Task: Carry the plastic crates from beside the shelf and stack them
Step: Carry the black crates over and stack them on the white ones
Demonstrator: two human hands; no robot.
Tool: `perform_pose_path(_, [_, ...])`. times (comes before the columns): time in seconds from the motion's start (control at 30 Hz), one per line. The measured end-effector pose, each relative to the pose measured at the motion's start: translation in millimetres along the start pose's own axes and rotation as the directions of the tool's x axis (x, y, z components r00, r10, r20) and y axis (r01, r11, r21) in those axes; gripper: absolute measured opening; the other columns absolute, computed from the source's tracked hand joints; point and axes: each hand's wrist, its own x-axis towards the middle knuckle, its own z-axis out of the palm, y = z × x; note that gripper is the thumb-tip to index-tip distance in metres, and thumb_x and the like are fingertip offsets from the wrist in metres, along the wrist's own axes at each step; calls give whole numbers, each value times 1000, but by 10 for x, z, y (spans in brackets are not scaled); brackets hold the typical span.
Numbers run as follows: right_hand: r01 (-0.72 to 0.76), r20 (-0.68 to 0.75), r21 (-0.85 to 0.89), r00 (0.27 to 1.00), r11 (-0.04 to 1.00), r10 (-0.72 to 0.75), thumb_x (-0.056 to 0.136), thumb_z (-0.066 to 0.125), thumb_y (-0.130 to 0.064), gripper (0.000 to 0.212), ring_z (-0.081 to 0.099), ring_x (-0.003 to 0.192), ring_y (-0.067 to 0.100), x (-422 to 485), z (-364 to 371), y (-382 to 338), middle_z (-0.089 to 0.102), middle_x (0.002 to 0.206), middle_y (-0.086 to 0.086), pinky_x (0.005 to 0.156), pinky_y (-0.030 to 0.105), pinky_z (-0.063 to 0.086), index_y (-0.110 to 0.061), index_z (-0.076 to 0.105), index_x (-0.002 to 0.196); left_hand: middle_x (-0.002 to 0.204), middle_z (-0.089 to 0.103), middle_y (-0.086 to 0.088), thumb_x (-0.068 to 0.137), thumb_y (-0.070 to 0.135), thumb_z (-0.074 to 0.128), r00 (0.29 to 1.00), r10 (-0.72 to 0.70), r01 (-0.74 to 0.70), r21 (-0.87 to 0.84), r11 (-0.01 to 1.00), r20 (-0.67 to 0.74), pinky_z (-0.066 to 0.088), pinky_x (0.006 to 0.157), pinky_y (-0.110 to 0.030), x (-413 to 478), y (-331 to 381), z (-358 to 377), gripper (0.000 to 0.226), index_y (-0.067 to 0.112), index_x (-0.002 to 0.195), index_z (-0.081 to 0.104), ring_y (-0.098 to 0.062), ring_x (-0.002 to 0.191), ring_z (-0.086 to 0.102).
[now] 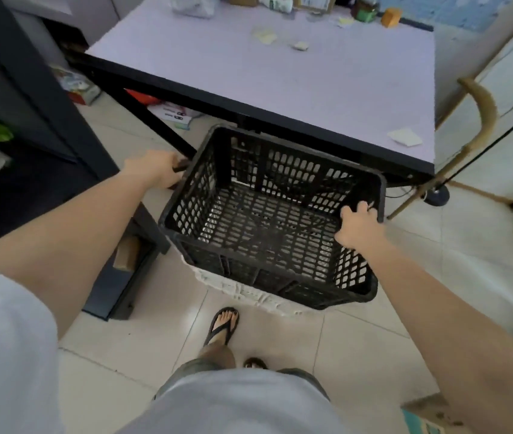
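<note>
A black perforated plastic crate (267,220) is held level in front of me, just before the table's front edge. My left hand (155,170) grips its left rim from outside. My right hand (360,228) is closed over its right rim, fingers hooked inside. Under the black crate a white plastic crate (248,294) shows along the lower edge; I cannot tell whether the two touch. The black crate is empty inside.
A lilac-topped table (280,73) with black frame stands straight ahead, small items at its far edge. A dark shelf unit (29,98) is at the left. A curved wooden chair frame (480,114) and a lamp base (436,194) are at the right. My sandalled foot (222,327) stands on tiled floor.
</note>
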Motion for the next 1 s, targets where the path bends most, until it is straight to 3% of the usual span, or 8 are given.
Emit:
perform_pose_path(0.2, [390, 126, -103, 918, 915, -377, 87, 53, -29, 52, 49, 118, 36, -286, -291, -977, 45, 133, 16, 95, 47, 47, -16, 39, 136, 118, 62, -14, 92, 27, 49, 976, -205, 204, -10, 979, -70, 52, 86, -43, -1218, -520, -11, 32, 14, 117, 62, -37, 105, 61])
perform_pose_path(0.3, [569, 154, -166, 822, 806, -549, 90, 50, -25, 45, 52, 115, 34, -659, -393, -1606, 49, 133, 15, 88, 36, 48, -13, 42, 132, 117, 64, -12, 93, 28, 49, 953, -302, 301, -48, 953, -27, 53, 87, -44, -1834, -949, 29, 30, 13, 113, 65, -35, 105, 60])
perform_pose_path(0.47, [773, 141, -217, 630, 597, -764, 89, 49, -23, 36, 57, 106, 31, -1487, -378, -2769, 57, 122, 10, 80, 36, 49, -17, 53, 125, 120, 66, -16, 93, 20, 47, 892, -450, 452, -82, 888, 47, 50, 95, -43, -2898, -1789, 194, 34, 2, 115, 65, -35, 111, 61])
perform_pose_path(0.63, [874, 214, -247, 470, 418, -857, 86, 50, -23, 47, 51, 120, 34, -2578, -111, -3954, 48, 138, 12, 96, 44, 48, -20, 49, 133, 117, 67, -18, 92, 17, 48, 767, -641, 640, -113, 760, 30, 52, 92, -42, -3991, -2695, 546, 32, 0, 111, 66, -37, 109, 62])
perform_pose_path(0.77, [927, 279, -277, 330, 253, -902, 87, 51, -22, 33, 56, 107, 31, -3528, 251, -4786, 56, 123, 8, 92, 43, 51, -19, 56, 120, 127, 61, -18, 96, 17, 48, 667, -742, 739, -183, 648, 68, 46, 100, -39, -4771, -3415, 841, 34, 2, 124, 61, -35, 120, 55])
perform_pose_path(0.9, [949, 310, -275, 238, 153, -920, 82, 54, -25, 23, 57, 110, 32, -4349, 714, -5636, 59, 114, 9, 92, 40, 49, -19, 60, 103, 134, 57, -14, 98, 20, 46, 615, -783, 781, -208, 589, 92, 42, 101, -33, -5418, -4197, 1063, 38, 3, 130, 57, -31, 126, 51])
perform_pose_path(1.0, [962, 332, -246, 197, 117, -922, 81, 54, -25, 28, 56, 109, 29, -4863, 1017, -6212, 60, 120, 6, 93, 40, 49, -22, 59, 108, 133, 58, -14, 97, 19, 48, 595, -797, 794, -227, 564, 103, 43, 100, -34, -5794, -4734, 1197, 37, 3, 129, 57, -32, 125, 52])
